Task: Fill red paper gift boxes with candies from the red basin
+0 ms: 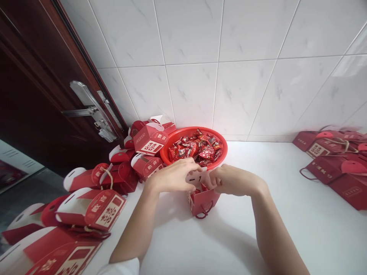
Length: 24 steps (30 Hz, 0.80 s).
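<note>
A small red gift box (203, 202) stands on the white table in front of me, its top open and red-wrapped candies (204, 187) showing inside. A red cord handle hangs down its near side. My left hand (177, 175) is at the box's left, fingers curled against a pale slotted flap. At the right, my right hand (229, 179) has its fingers bent closed on the flap's other edge. Just behind both hands sits a red plastic basket (223, 147) with wrapped candies in it.
Several red gift boxes (104, 210) with pale flaps are piled along the left side. More closed boxes (335, 172) lie at the right. A white tiled wall (192, 95) rises behind the table (286, 214). A dark door with a metal handle (83, 111) is at the left.
</note>
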Available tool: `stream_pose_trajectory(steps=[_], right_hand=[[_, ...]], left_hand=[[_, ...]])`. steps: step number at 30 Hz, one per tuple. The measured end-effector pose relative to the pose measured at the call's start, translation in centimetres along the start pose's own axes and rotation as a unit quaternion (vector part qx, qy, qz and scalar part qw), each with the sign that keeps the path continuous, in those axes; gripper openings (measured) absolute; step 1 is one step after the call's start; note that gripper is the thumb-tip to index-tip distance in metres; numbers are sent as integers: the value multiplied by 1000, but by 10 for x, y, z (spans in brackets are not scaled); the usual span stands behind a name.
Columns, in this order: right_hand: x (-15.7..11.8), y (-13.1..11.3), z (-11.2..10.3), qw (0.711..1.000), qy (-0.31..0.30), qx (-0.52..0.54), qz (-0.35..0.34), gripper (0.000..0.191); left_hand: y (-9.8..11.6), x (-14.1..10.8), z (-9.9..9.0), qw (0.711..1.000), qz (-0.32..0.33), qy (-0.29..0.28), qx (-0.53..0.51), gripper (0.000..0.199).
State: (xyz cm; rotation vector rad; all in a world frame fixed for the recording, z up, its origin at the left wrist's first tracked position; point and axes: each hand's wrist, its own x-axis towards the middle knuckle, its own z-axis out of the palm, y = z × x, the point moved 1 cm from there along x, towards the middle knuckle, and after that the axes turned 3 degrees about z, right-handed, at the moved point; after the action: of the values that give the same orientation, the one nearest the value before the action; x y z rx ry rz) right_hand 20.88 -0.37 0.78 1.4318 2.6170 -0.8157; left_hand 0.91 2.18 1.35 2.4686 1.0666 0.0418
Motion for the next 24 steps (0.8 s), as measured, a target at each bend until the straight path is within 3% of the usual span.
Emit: stream_pose_trajectory(steps=[3, 5, 8, 15, 20, 24], right_hand=[[4, -1, 0, 997, 34, -11, 71, 13], [6, -1, 0, 988, 79, -51, 120, 10], [9, 0, 1, 981, 105, -87, 140, 16], [21, 0, 7, 990, 25, -75, 120, 11], [25, 4, 10, 993, 15, -50, 102, 13], [22, 11, 9, 995, -3, -37, 89, 15]], left_hand=[[-3, -6, -1, 999, -41, 13, 2, 42], [-5, -8, 0, 998, -63, -9, 18, 33], [-6, -7, 0, 997, -64, -43, 27, 22], [-5, -1, 2, 994, 30, -102, -25, 23], [-10, 5, 8, 985, 72, -147, -62, 48], [-7, 12, 14, 979, 105, -162, -62, 46]])
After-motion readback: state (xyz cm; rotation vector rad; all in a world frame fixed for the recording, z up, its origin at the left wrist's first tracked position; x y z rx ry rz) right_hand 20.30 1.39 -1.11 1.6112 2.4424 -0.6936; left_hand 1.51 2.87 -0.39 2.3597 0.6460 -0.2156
